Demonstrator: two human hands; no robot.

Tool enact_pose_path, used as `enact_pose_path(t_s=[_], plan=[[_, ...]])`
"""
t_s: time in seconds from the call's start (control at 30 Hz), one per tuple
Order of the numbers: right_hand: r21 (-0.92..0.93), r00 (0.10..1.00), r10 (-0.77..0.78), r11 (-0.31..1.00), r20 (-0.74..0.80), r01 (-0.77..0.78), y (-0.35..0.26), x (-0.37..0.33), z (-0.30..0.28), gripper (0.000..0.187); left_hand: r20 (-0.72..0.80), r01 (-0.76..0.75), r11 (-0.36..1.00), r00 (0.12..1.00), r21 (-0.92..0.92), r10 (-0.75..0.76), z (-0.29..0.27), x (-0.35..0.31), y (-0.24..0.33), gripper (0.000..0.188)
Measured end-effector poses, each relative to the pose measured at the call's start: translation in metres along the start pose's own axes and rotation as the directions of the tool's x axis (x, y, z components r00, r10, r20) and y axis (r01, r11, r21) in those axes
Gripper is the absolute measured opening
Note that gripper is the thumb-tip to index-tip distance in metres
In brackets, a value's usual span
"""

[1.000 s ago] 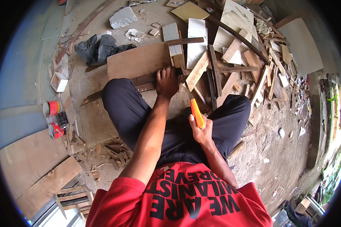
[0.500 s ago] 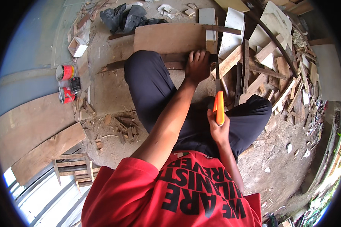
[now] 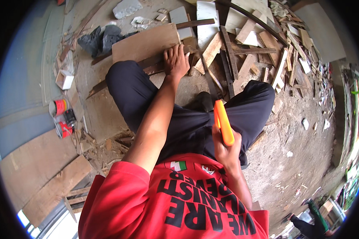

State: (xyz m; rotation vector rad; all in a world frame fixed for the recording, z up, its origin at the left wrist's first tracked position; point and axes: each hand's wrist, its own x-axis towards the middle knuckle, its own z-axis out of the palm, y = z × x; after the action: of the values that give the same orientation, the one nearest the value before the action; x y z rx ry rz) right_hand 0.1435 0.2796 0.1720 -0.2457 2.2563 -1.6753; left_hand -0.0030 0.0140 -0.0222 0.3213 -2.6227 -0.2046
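Observation:
My right hand (image 3: 229, 148) is closed round the orange handle of a handsaw (image 3: 224, 122), held low in front of my lap. Its dark blade (image 3: 208, 77) points away from me, between my knees, toward the end of a dark wooden plank (image 3: 153, 67). Whether the teeth touch the wood I cannot tell. My left hand (image 3: 176, 61) grips the plank from above near that end, fingers bent over it and thumb to the side. Just beyond lies a wide tan board (image 3: 145, 43), close to my fingertips. My left knee is beside the plank.
Offcuts and wooden strips (image 3: 247, 71) are heaped ahead and to the right, with white boards (image 3: 207, 28) among them. A black plastic bag (image 3: 103, 40) lies far left. Red-labelled cans (image 3: 62, 107) stand left near a small white box (image 3: 64, 79). Another person (image 3: 317, 219) shows partly at lower right.
My right hand has drawn the saw back toward my body. The whole view has turned and shifted, so the plank and my left hand appear further left; that hand stays on the plank.

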Motion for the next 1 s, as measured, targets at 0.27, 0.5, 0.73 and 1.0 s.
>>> enact_pose_path(t_s=[0.27,0.5,0.73,1.0], plan=[[-0.013,0.997,0.071,0.997,0.003,-0.071,0.017,0.016,0.014,0.025,0.049,-0.009,0.996,0.999,0.084,0.005,-0.001,0.002,-0.001,0.044],[-0.035,0.997,0.062,0.998,0.037,-0.060,0.006,0.016,0.009,0.025,0.020,-0.002,0.992,1.000,0.128,-0.001,0.002,-0.002,-0.001,0.048],[-0.058,0.985,0.160,0.986,0.062,-0.157,-0.021,0.016,0.005,0.023,0.051,0.009,0.990,0.999,0.142,-0.017,0.003,-0.004,-0.001,0.049],[-0.224,0.992,0.099,0.971,0.081,-0.078,0.000,0.088,0.034,0.016,0.128,-0.013,0.992,0.992,0.122,-0.002,-0.008,-0.003,-0.001,0.048]])
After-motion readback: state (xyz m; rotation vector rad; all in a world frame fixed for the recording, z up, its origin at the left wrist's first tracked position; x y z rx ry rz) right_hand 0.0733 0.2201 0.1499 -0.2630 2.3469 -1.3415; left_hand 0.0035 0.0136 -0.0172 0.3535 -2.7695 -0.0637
